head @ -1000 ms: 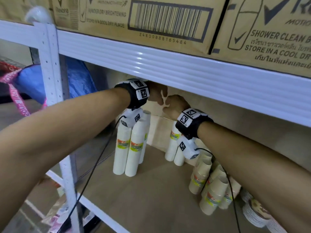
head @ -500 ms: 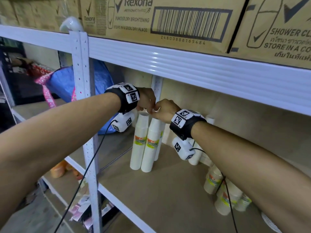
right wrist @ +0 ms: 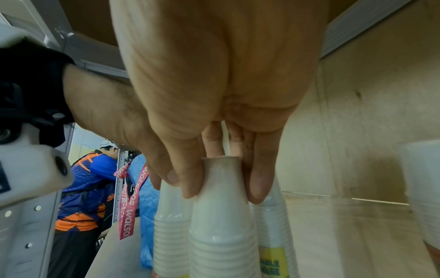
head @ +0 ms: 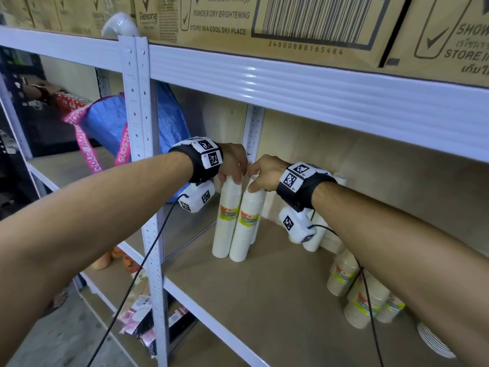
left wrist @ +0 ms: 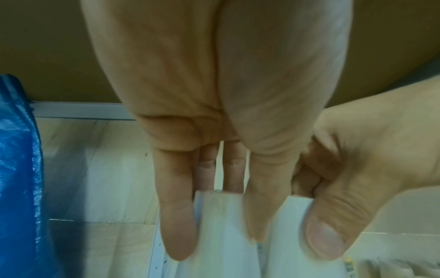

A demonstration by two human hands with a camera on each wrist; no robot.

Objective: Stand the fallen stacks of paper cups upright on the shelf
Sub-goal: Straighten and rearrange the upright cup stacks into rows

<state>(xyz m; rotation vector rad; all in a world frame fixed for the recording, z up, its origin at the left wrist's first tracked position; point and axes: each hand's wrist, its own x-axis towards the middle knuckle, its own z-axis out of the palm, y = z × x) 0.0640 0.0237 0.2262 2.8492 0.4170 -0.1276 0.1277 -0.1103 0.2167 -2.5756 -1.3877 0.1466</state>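
Observation:
Two tall white paper cup stacks stand upright side by side on the wooden shelf [head: 277, 300], at its left end. My left hand [head: 234, 178] grips the top of the left stack [head: 225, 223], with fingers and thumb curled round it [left wrist: 219, 225]. The top of the right stack [head: 247, 223] is pinched by my right hand [head: 255, 185], thumb on one side and fingers on the other [right wrist: 221, 197]. Close behind these two stands a third white stack [right wrist: 271, 225]. Several beige cup stacks [head: 341, 274] lean together at the shelf's right.
The white beam of the upper shelf [head: 317, 102] runs just above my hands, with cardboard boxes [head: 264, 19] on it. A white upright post [head: 148, 181] stands at the left, a blue bag [head: 111, 128] behind it. Paper plates [head: 434, 340] lie at the far right. Further white stacks [head: 315, 234] stand behind my right wrist.
Both hands have come down from just under the upper beam onto the tops of the two white stacks. The view has swung left.

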